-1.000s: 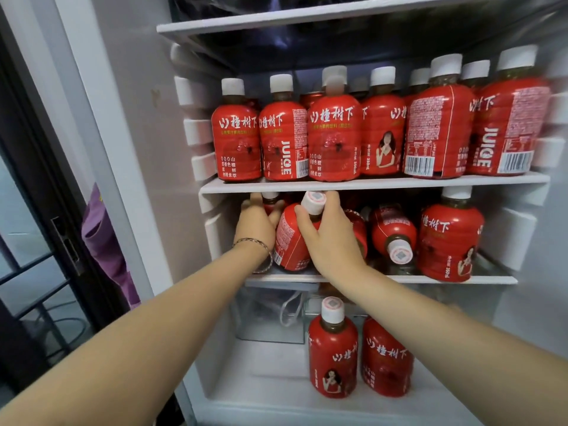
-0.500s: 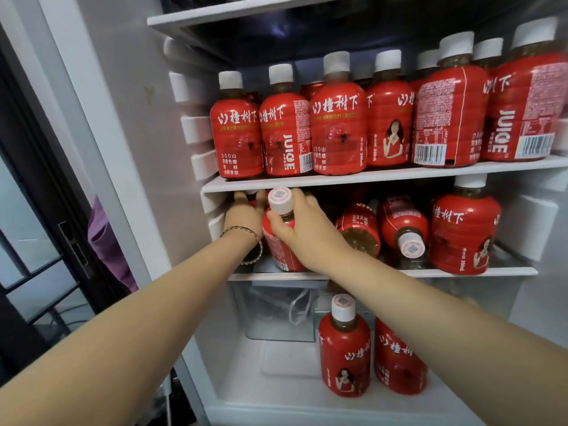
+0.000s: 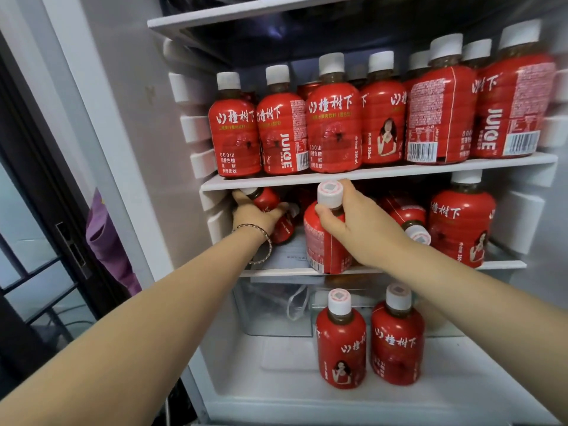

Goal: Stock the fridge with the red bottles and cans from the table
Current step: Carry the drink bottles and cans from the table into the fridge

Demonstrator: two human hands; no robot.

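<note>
At an open fridge, two forearms reach in. Vs. 1 sec ago the held bottle no longer leans w/ its cap up-right; it now stands upright, and a gap has opened btwn it and the left hand. Its long axis is vertical, white cap pointing up, just under the upper shelf. Its base is at the front edge of the mid shelf, left of centre.

Nearest, on the fridge floor, two upright bottles stand side by side, caps up. The right hand grips the held bottle at the neck, thumb and fingers curled round below the cap. The left hand, w/ a thin bracelet at the wrist, is curled round a second bottle lying tilted at the shelf's left end, cap toward upper left.

Farther right on the mid shelf, several lying bottles rest on their sides, one cap facing the camera, beside a tall upright bottle. Above, a row of bottles fills the upper shelf edge to edge.

All are squat, ribbed plastic w/ glossy red wrap labels, white print, dark drink at the necks and ridged white screw caps. Shelves are white-rimmed. A clear plastic drawer sits behind the floor pair.
</note>
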